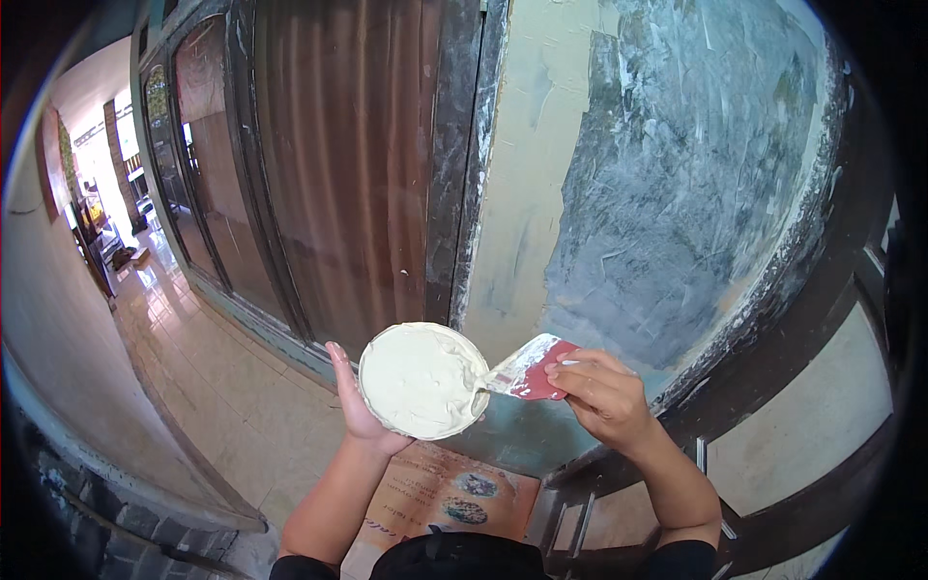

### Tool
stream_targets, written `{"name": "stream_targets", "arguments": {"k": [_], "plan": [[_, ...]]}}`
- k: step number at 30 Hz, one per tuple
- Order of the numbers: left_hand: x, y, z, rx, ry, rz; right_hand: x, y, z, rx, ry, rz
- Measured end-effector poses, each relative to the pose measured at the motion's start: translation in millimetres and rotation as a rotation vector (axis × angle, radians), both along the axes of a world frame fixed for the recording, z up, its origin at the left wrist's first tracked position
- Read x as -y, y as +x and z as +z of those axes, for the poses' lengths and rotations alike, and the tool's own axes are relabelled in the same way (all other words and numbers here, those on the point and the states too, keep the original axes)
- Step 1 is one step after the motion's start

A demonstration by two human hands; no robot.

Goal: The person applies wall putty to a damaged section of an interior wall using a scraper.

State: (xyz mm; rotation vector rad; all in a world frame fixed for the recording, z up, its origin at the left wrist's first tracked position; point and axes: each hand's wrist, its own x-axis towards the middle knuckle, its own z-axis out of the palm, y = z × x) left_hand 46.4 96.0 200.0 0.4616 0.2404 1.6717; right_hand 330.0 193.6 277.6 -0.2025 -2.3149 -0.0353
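Note:
A round tub of cream-coloured putty (416,382) rests in my left hand (364,411), whose thumb stands up along the rim while the other fingers are hidden beneath. Pinched in my right hand (604,391) is a red putty scraper (551,379), its blade smeared with white. The blade's tip touches the putty at the tub's right edge, where the surface is ridged and scooped. Ahead stands a wall (677,184) with a rough blue-grey face, and a smooth cream band of putty (527,193) runs down its left side.
Left of the wall is a dark-framed window (348,164) with a brown curtain behind it. A dark wooden door with pale panels (802,416) stands at the right. A printed orange sheet (435,498) lies on the floor below my hands. Tiled floor (208,362) runs off to the left.

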Motion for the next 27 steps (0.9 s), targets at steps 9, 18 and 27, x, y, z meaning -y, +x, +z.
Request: {"name": "stream_targets", "arguments": {"k": [9, 18, 27], "plan": [[3.9, -11.4, 0.5, -0.011, 0.020, -0.024, 4.6, -15.9, -4.4, 0.003, 0.188, -0.131], [10.1, -16.0, -4.7, -0.057, 0.007, -0.017, 9.1, -32.7, -10.2, 0.018, 0.185, -0.131], [11.2, -12.4, -11.5, -0.094, 0.023, -0.042, 9.2, -52.8, -21.0, 0.060, 0.228, -0.187]]}}
